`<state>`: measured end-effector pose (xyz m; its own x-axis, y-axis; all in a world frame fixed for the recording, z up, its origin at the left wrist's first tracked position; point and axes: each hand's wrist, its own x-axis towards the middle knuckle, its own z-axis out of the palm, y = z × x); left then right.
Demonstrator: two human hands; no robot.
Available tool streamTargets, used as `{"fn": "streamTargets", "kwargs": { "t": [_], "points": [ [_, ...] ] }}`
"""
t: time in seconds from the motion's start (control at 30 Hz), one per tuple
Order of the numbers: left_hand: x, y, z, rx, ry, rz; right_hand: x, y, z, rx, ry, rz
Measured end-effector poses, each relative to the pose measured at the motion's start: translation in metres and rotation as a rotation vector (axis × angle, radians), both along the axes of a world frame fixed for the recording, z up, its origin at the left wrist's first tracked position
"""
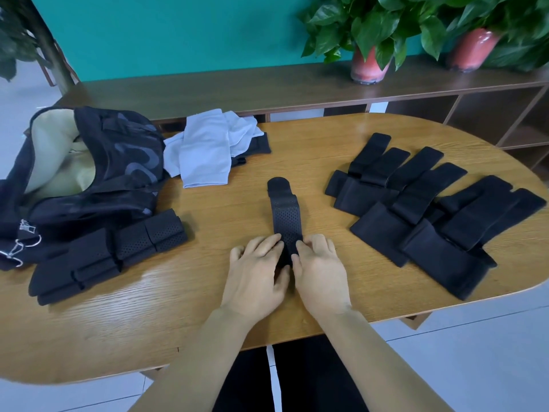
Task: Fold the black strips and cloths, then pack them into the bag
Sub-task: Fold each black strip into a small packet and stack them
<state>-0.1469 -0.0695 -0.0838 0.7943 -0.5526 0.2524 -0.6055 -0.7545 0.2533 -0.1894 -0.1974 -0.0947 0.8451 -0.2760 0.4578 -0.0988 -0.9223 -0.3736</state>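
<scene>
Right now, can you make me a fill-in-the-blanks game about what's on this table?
1. Both hands, the left hand and the right hand, hold the near end of one perforated black ____.
2. The open black bag sits at the ____ end of the wooden table.
3. The cloths beside the bag are light ____ in colour.
4. Two potted ____ stand on the shelf behind the table.

Missing words: strip; left; grey; plants

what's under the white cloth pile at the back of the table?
Black cloth sticks out from under the white cloths on their right side, with a smaller black edge below it. How many pieces lie underneath, or whether they are folded, cannot be told: the white cloths cover the rest.
</scene>
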Motion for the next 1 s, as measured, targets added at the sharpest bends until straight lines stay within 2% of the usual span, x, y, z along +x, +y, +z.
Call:
{"fn": "streamTargets", "kwargs": {
  "t": [0.1, 0.2, 0.43, 0.6, 0.7, 0.87, 1.0],
  "points": [
    [0.009, 0.003, 0.007, 0.028, -0.005, -0.058, 0.0, -0.007, 0.001, -0.139, 0.0, 0.06],
    [0.016, 0.005, 0.014, 0.075, -0.013, -0.125, -0.005, -0.013, 0.005, -0.194, 0.01, 0.124],
    [0.003, 0.022, 0.021, 0.055, 0.028, -0.198, -0.037, -0.018, 0.019, -0.134, 0.138, 0.269],
    [-0.014, 0.029, 0.023, -0.082, 0.059, -0.17, -0.048, -0.018, 0.018, -0.057, 0.117, 0.306],
    [-0.021, 0.03, 0.031, -0.107, 0.118, -0.148, -0.041, -0.017, 0.014, 0.018, 0.063, 0.267],
    [-0.017, 0.021, 0.029, -0.277, 0.282, 0.017, -0.028, -0.008, 0.022, 0.319, 0.057, 0.09],
    [-0.011, 0.009, 0.02, -0.401, 0.319, 0.179, -0.013, 0.0, 0.02, 0.341, 0.089, -0.031]
  ]
}}
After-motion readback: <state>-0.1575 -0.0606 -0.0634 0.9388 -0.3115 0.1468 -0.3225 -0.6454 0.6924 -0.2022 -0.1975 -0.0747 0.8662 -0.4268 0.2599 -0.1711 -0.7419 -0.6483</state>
